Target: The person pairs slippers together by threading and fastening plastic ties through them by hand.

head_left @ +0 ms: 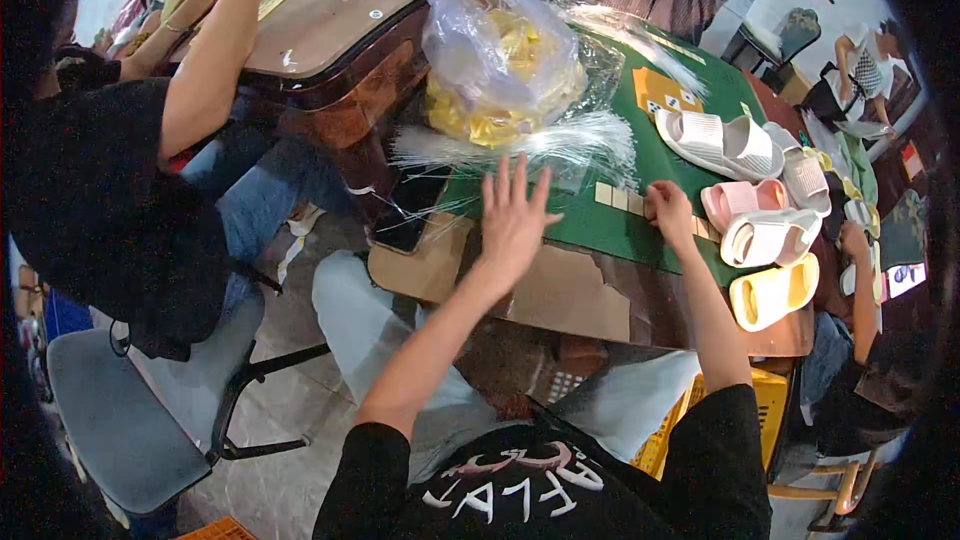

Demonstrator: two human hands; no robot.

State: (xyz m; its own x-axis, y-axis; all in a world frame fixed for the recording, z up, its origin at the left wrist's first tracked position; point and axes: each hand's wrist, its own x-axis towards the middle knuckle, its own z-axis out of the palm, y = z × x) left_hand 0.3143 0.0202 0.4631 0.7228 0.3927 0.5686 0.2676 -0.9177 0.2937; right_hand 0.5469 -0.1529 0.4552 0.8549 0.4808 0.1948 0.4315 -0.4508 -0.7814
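My left hand (515, 220) is open, its fingers spread at the near edge of a bunch of thin clear plastic strands (600, 145) on the green mat (590, 225). My right hand (672, 212) is closed in a pinch over a row of small cream squares (620, 199). What its fingertips hold, if anything, is too small to make out. Right of that hand lie a pink slide sandal (735, 202), a white one (765, 238) and a yellow one (775, 294). Farther back sits a pale grey sandal (700, 135).
A clear bag (490, 50) of yellow pieces stands behind the strands. Orange cards (655, 90) lie beyond the mat's middle. A dark phone (405, 220) rests at the table's left edge. One person (110, 200) sits at left; another person's arm (860, 270) reaches in at right.
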